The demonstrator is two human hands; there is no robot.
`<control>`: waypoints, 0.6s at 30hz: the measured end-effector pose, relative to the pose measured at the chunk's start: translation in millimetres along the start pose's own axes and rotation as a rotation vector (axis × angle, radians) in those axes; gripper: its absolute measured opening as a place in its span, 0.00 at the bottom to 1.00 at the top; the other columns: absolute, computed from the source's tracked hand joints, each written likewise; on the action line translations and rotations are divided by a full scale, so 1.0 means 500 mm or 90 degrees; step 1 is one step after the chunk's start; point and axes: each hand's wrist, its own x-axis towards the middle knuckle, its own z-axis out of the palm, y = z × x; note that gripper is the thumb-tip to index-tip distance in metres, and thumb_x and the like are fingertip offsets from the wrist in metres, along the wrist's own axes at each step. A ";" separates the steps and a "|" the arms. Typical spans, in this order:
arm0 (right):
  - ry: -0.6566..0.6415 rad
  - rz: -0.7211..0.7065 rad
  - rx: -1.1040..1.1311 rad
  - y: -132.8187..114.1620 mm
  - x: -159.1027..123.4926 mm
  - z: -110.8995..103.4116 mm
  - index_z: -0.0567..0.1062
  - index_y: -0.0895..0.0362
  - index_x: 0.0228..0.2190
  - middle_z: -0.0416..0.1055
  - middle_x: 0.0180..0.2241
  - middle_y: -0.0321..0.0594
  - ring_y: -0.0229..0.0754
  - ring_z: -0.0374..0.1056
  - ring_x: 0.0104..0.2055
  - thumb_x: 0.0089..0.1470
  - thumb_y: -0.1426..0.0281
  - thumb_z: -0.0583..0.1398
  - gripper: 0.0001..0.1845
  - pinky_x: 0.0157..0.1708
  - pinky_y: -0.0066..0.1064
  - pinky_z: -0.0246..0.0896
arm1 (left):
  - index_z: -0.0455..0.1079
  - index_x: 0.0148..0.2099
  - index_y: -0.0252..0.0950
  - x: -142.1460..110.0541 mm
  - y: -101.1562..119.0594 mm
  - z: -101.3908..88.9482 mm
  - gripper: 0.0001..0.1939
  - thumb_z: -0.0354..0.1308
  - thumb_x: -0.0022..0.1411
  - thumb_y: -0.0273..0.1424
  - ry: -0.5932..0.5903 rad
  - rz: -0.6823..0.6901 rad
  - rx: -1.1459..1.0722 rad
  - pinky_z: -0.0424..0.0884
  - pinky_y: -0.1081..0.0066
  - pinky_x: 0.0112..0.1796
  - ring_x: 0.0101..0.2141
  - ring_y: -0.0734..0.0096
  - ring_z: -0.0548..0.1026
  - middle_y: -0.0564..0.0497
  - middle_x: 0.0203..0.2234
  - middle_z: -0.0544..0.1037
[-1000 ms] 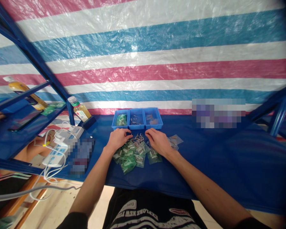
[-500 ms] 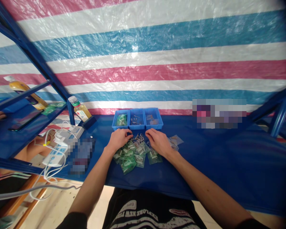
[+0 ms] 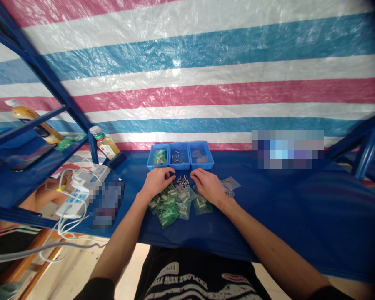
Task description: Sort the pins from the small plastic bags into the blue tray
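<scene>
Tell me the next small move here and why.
Probably the left hand should use its fingers to pick one pin from the small pile of loose metal pins and drop it into the middle compartment of the blue plastic three-section tray. That compartment already holds similar pins, and the pile lies just in front of it, beside those fingers.

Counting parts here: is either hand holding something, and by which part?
The left hand pinches beside the loose metal pins; any hold cannot be told. The right hand shows nothing held.
</scene>
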 end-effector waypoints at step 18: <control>0.001 -0.014 0.013 -0.002 0.001 -0.001 0.74 0.52 0.41 0.76 0.40 0.39 0.43 0.72 0.39 0.70 0.69 0.54 0.09 0.38 0.30 0.58 | 0.77 0.45 0.41 0.001 -0.007 0.010 0.07 0.62 0.65 0.32 0.023 0.100 -0.064 0.67 0.72 0.35 0.31 0.71 0.74 0.53 0.37 0.81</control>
